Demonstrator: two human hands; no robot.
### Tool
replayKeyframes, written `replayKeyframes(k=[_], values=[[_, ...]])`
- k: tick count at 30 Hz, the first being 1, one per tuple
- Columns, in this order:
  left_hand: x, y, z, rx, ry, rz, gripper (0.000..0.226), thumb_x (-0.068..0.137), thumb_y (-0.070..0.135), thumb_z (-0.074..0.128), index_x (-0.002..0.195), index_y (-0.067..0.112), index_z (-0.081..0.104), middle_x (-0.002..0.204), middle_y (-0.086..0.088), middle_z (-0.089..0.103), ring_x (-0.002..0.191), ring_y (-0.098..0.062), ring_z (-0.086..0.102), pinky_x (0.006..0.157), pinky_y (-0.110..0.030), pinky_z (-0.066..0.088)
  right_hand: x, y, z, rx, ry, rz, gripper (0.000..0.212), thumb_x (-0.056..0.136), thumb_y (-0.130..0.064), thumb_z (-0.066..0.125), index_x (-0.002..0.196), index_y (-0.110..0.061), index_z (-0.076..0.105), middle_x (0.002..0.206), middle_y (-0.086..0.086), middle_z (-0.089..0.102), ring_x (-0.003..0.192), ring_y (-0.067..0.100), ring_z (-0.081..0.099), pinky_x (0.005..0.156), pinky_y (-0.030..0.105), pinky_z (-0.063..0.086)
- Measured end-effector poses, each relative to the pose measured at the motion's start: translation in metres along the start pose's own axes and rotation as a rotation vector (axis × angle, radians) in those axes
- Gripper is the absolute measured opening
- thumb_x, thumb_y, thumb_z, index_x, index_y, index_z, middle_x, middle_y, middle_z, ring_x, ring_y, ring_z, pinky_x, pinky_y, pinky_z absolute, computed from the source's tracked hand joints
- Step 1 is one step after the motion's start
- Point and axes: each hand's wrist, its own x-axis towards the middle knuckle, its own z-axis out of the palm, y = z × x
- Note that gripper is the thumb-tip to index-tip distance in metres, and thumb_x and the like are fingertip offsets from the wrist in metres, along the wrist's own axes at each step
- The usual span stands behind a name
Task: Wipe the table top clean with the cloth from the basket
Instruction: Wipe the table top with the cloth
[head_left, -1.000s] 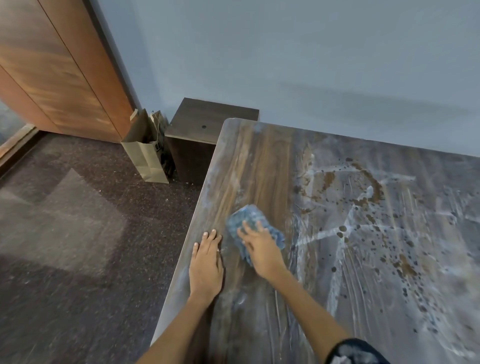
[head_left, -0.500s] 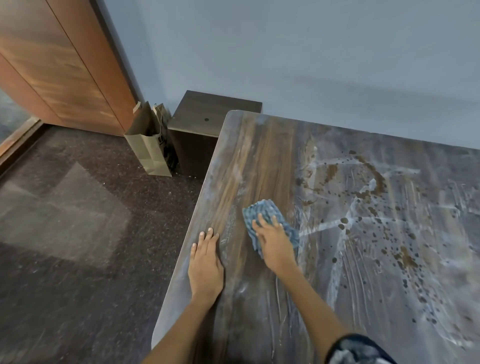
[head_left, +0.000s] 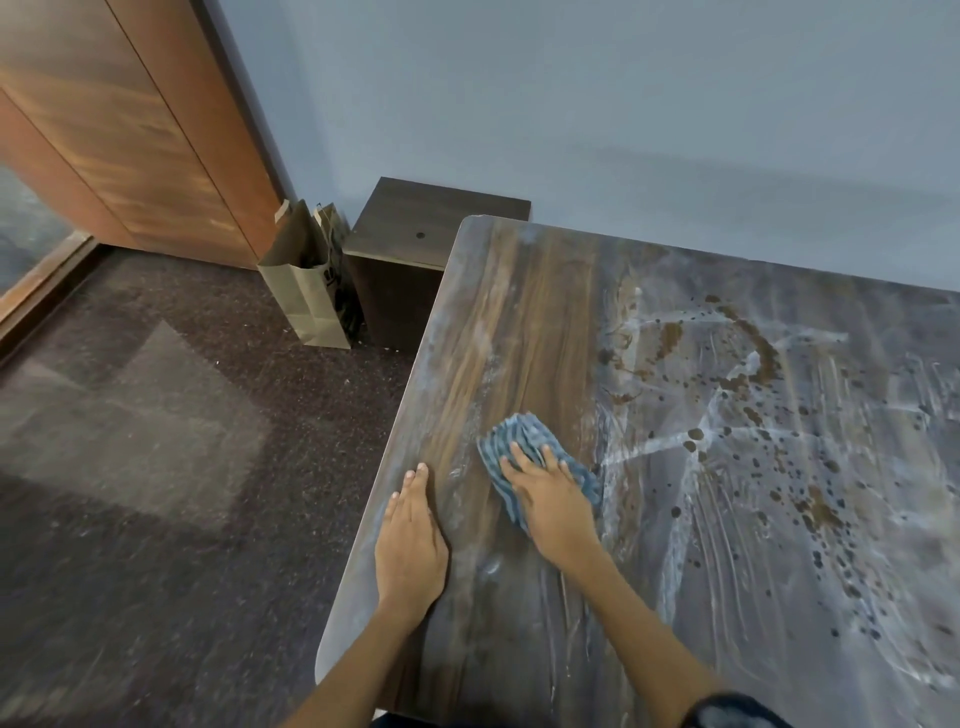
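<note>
A wooden table top (head_left: 530, 322) fills the right of the view. Its left strip looks clean and brown. White smears and brown spots (head_left: 753, 395) cover the middle and right. A crumpled blue striped cloth (head_left: 511, 441) lies on the table at the border of the clean strip. My right hand (head_left: 553, 499) presses flat on the cloth with its fingers spread and straight. My left hand (head_left: 413, 540) rests flat on the table near the left edge, fingers together, a little left of the cloth. No basket is in view.
The table's left edge (head_left: 384, 467) drops to dark carpet. A dark low cabinet (head_left: 415, 244) stands against the blue wall by the table's far left corner, with a brown paper bag (head_left: 306, 296) beside it. A wooden door panel (head_left: 130, 130) is at the far left.
My right hand has slid the cloth to the right and slightly away, toward the smeared area. My left hand has stayed flat near the table's left edge.
</note>
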Motion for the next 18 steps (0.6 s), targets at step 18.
replayKeyframes(k=[18], values=[[-0.013,0.005,-0.018,-0.038,-0.1,0.005,0.054,0.095,0.001,0.029,0.147,0.009,0.021,0.153,-0.007,0.027,0.142,-0.017,0.022,0.117,-0.023,0.007,-0.037,0.01,-0.007,-0.018,-0.016,0.01,0.06,0.098,-0.009,0.043,0.15,-0.028,0.021,0.159,-0.009,0.009,0.147,0.025,0.002,0.119,0.042,0.007]])
